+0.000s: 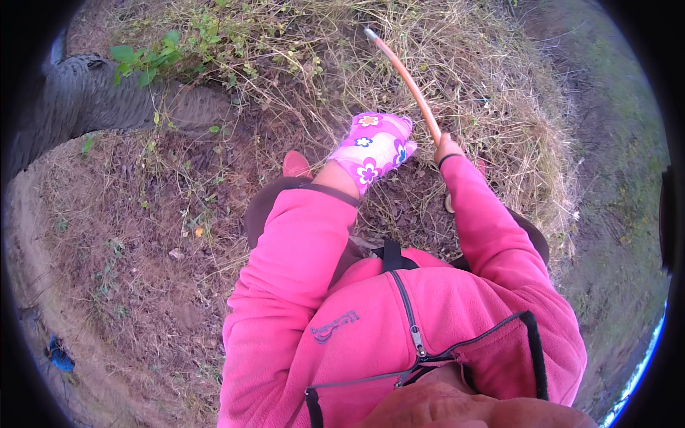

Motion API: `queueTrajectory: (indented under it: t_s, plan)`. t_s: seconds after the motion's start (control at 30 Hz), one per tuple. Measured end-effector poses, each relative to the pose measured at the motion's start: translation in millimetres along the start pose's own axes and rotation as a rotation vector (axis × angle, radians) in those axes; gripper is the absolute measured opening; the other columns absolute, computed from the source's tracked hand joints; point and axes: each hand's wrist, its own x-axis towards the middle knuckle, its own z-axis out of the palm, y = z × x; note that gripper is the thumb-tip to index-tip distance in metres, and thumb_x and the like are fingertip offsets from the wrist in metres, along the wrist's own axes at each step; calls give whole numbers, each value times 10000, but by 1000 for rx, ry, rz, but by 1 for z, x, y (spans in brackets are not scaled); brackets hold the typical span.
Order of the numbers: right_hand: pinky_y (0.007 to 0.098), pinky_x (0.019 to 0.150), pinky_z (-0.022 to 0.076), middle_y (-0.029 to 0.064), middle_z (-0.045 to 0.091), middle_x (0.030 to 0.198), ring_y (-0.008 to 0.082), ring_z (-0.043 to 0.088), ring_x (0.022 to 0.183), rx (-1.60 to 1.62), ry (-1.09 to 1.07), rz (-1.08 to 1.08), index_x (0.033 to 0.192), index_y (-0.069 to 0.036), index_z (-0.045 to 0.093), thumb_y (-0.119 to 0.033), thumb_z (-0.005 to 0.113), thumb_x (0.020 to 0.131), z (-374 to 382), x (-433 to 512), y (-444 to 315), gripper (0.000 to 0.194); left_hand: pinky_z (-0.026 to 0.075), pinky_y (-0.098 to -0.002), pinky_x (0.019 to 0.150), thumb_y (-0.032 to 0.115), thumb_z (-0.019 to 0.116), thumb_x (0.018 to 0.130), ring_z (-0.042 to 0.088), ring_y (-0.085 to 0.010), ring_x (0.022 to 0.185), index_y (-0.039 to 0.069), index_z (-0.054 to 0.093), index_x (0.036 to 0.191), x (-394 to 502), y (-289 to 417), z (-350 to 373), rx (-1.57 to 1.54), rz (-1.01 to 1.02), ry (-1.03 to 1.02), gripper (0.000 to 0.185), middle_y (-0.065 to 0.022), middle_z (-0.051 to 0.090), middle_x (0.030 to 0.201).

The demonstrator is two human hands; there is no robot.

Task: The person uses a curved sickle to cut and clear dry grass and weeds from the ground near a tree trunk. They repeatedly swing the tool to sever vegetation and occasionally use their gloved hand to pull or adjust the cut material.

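My left hand (374, 150) wears a pink and white glove with a flower print. Its fingers look curled and point towards my right hand, but whether anything is inside them is hidden. Bare and closed, my right hand (448, 148) grips one end of a long, curved orange-brown rod (409, 83). The rod reaches up and to the left over dry grass (481, 80) and ends in a pale grey tip. A gap separates the glove from the rod. Both of my sleeves are pink fleece.
A thick, bent tree trunk or root (134, 101) lies at the upper left, beside a green leafy sprig (144, 59). A red shoe (297, 165) shows beyond my left knee. Dry leaf litter (160, 267) covers the left ground. Something blue (61, 356) lies at the far lower left.
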Motion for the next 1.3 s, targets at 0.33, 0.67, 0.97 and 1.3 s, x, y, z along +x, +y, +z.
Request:
queueTrajectory:
  t_s: [0.33, 0.67, 0.97, 1.3]
  plan:
    - [426, 803, 478, 240, 626, 883, 375, 609, 904, 242, 6, 22, 990, -12, 540, -149, 646, 735, 29, -77, 66, 308, 466, -415, 804, 299, 575, 847, 598, -355, 897, 1, 582, 1044, -1, 1, 4, 20, 25, -29, 358, -195, 628, 925]
    - [438, 831, 476, 233, 627, 955, 372, 604, 940, 214, 187, 56, 1016, -27, 533, -194, 620, 771, -46, 24, -5, 308, 465, -439, 762, 287, 576, 841, 598, -367, 844, 13, 589, 963, 2, -4, 4, 22, 58, 60, 300, -183, 627, 846]
    - [444, 824, 484, 222, 626, 982, 353, 619, 940, -49, 31, 85, 1121, -45, 475, -122, 496, 862, -36, 27, 56, 271, 461, -420, 809, 275, 577, 841, 590, -363, 904, 4, 582, 1030, 1, -2, -6, 8, -17, -42, 331, -192, 627, 921]
    - [453, 861, 462, 195, 625, 1007, 349, 606, 967, -25, 13, 376, 1140, -106, 482, -257, 373, 921, -65, -63, 218, 288, 395, -366, 970, 364, 578, 839, 505, -319, 1139, 32, 540, 1197, -3, 2, 3, -92, -107, -138, 490, -181, 554, 1196]
